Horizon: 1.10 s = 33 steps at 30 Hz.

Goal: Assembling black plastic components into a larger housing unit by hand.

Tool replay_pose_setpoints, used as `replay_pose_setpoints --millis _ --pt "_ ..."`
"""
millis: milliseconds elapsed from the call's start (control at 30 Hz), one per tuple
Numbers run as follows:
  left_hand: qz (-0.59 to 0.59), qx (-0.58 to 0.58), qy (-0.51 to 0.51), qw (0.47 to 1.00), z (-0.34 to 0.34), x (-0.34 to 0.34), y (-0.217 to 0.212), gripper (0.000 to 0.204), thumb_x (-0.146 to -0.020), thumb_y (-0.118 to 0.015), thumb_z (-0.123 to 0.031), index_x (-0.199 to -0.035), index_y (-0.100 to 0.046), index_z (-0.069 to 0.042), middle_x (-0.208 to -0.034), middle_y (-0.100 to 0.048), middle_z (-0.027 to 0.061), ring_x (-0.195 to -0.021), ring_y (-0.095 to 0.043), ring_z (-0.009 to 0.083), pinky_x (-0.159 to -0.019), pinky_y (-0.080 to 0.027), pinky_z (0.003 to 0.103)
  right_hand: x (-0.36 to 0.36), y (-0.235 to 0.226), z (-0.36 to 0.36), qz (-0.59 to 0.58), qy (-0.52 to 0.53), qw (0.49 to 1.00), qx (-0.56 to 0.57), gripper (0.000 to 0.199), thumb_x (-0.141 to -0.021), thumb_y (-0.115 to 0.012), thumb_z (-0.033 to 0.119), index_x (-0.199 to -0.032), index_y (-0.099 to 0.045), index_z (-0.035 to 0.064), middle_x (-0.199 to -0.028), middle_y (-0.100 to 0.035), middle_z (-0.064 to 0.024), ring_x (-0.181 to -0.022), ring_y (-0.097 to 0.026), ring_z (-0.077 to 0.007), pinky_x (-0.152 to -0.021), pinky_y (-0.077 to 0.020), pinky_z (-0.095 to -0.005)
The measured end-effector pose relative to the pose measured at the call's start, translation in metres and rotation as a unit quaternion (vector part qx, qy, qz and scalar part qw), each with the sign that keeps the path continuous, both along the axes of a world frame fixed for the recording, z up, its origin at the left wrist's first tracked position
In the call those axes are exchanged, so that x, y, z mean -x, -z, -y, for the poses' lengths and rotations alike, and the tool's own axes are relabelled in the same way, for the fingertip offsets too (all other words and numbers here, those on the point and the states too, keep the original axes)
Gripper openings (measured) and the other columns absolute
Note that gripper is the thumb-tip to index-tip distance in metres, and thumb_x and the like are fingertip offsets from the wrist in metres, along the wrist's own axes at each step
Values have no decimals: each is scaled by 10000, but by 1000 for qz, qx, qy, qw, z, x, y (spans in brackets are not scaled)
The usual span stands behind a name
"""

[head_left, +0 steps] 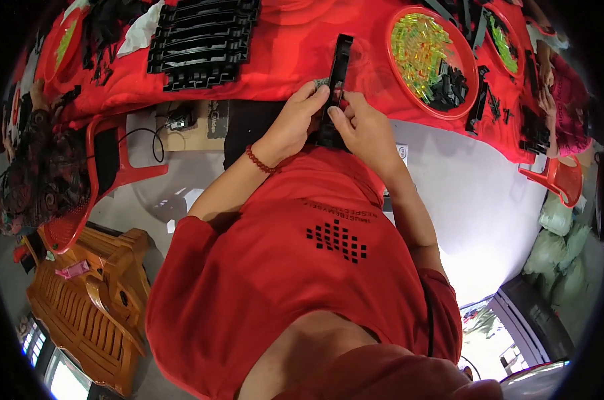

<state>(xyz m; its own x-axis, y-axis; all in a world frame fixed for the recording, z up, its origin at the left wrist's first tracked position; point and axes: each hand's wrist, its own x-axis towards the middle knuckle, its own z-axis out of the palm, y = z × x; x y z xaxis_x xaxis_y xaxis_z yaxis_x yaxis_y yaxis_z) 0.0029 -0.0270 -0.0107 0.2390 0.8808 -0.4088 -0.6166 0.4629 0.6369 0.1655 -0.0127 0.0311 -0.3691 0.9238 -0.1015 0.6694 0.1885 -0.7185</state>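
Note:
A long, narrow black plastic strip [340,63] stands lengthwise between my hands at the table's near edge. My left hand [302,113] is closed around its left side, with a beaded bracelet at the wrist. From the other side my right hand [365,130] grips the strip's lower part, thumb pressed on it. The strip's lowest end is dark against my clothes and hard to make out. To the right stands a round red tray [474,83] holding many small yellow-green clear pieces [419,50] and a heap of small black parts [449,87].
Stacked black strips [202,43] lie on the red tablecloth [295,40] to the left. More trays of clear pieces stand at far left and far right. People sit at both sides near red plastic chairs [122,167]. A wooden bench [92,300] stands behind on the left.

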Motion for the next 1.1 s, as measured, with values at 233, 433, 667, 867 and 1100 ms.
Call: replay_pose_setpoints --millis 233,433,667,867,1100 --pt "-48 -34 59 997 -4 11 -21 270 -1041 -535 -254 -1201 -582 -42 -1008 -650 46 -843 -663 136 -670 -554 255 -17 -7 -4 -18 37 990 -133 310 -917 -666 202 -1187 -586 71 -1068 -670 -184 -918 -672 -351 -766 -517 -454" --pt "-31 -69 213 974 -7 38 -21 427 -1029 -553 -268 -1362 -515 -5 -1134 -671 131 -858 -694 170 -610 -571 241 -34 -34 -11 163 -168 919 -316 492 -820 -716 159 -1287 -572 104 -1245 -584 -53 -1169 -552 -216 -1063 -322 -460" --pt "333 56 127 933 -11 50 19 431 -1063 -406 -278 -1384 -446 7 -1411 -462 356 -1137 -633 447 -943 -569 479 -46 -21 -13 59 -58 949 -305 400 -769 -790 183 -1103 -610 53 -1000 -611 -97 -963 -584 -290 -832 -436 -432" --pt "3 -76 54 996 -1 -5 -18 340 -1049 -515 -243 -1317 -490 -37 -1404 -545 137 -1266 -545 230 -1042 -454 363 -27 -8 -2 57 -32 952 -301 375 -774 -794 179 -1062 -611 25 -913 -574 -132 -851 -577 -335 -730 -475 -431" --pt "-61 -33 48 996 -11 0 -16 320 -1066 -467 -283 -1299 -505 -67 -1215 -661 94 -1072 -639 187 -918 -494 332 -42 -9 -21 -106 99 985 -97 266 -942 -643 256 -1069 -685 27 -950 -682 -144 -807 -668 -290 -727 -527 -379"
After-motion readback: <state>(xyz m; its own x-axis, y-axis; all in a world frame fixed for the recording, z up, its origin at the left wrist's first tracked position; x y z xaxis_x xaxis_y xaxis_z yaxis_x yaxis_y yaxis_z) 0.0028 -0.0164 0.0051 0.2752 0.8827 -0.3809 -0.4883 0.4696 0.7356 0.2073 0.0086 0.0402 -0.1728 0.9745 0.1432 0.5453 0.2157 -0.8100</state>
